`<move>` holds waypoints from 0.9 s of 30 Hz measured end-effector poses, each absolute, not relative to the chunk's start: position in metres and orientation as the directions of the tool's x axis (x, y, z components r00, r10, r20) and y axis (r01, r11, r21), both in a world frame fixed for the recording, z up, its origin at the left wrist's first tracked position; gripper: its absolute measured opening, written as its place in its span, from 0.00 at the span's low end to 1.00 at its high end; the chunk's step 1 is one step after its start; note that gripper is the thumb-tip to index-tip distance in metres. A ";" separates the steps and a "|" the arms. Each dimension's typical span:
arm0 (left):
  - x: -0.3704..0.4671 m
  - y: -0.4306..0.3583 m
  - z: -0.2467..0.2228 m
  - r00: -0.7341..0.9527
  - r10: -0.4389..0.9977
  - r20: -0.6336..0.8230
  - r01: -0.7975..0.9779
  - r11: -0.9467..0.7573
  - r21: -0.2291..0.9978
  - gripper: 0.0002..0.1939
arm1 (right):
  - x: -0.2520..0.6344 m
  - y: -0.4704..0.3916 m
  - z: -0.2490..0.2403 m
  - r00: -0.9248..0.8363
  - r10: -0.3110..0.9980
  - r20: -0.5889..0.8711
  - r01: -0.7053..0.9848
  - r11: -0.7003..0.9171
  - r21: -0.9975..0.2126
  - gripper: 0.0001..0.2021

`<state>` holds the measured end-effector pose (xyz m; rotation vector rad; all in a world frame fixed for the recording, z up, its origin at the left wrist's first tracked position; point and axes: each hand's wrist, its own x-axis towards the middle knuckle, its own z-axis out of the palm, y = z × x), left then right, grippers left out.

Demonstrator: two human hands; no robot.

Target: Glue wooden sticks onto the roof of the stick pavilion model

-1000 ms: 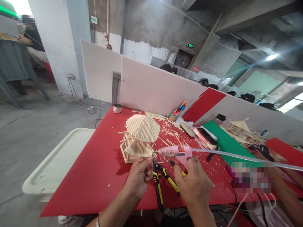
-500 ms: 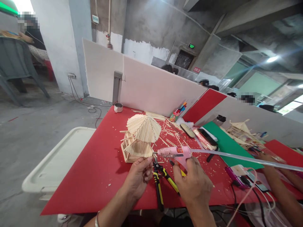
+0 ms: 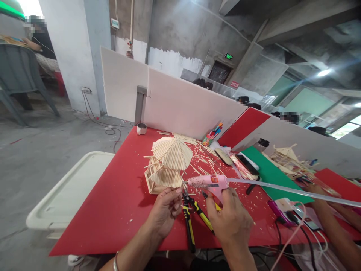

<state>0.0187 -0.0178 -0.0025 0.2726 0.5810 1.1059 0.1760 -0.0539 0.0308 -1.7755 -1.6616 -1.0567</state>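
Note:
My left hand (image 3: 167,205) is closed, thumb and fingers pinched at the lower edge of a fan-shaped panel of thin wooden sticks (image 3: 169,177). The panel overlaps a small pavilion model (image 3: 172,153) with a conical stick roof, so whether they are joined cannot be seen. In my right hand (image 3: 229,218) is a pink hot glue gun (image 3: 207,181), gripped by its handle. Its nozzle points left, at or very near the panel's right corner. A long clear glue stick (image 3: 282,187) sticks out of its back. Yellow-and-black pliers (image 3: 189,222) lie open between my hands.
Loose sticks and scraps (image 3: 203,162) litter the red table (image 3: 118,210). Beyond are a tape roll (image 3: 141,128), a pen cup (image 3: 208,138) and a dark phone (image 3: 247,164). On the right are a power strip (image 3: 282,212), cables and another person's arm (image 3: 324,214).
Hands, glue gun and model hold almost the same positions. The whole view has shifted very slightly.

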 end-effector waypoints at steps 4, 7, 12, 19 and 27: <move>0.018 -0.017 -0.004 0.313 0.901 -0.299 -0.754 0.428 0.499 0.12 | 0.176 -0.054 0.032 -0.037 0.595 0.803 0.976 -0.150 0.156 0.12; 0.018 -0.017 -0.009 0.321 0.898 -0.299 -0.725 0.437 0.533 0.12 | 0.177 -0.056 0.031 -0.019 0.599 0.800 0.978 -0.155 0.139 0.13; 0.014 -0.017 -0.022 0.203 0.917 -0.344 -0.599 0.394 0.697 0.10 | 0.179 -0.058 0.029 0.024 0.608 0.794 0.981 -0.167 0.098 0.13; -0.010 -0.009 -0.038 0.004 0.959 -0.284 -0.431 0.258 0.865 0.13 | 0.167 -0.063 0.022 0.155 0.592 0.791 0.979 -0.201 -0.041 0.17; -0.033 -0.003 -0.040 -0.154 0.957 -0.245 -0.397 0.168 0.902 0.21 | 0.145 -0.069 0.024 0.208 0.609 0.765 0.977 -0.160 -0.138 0.16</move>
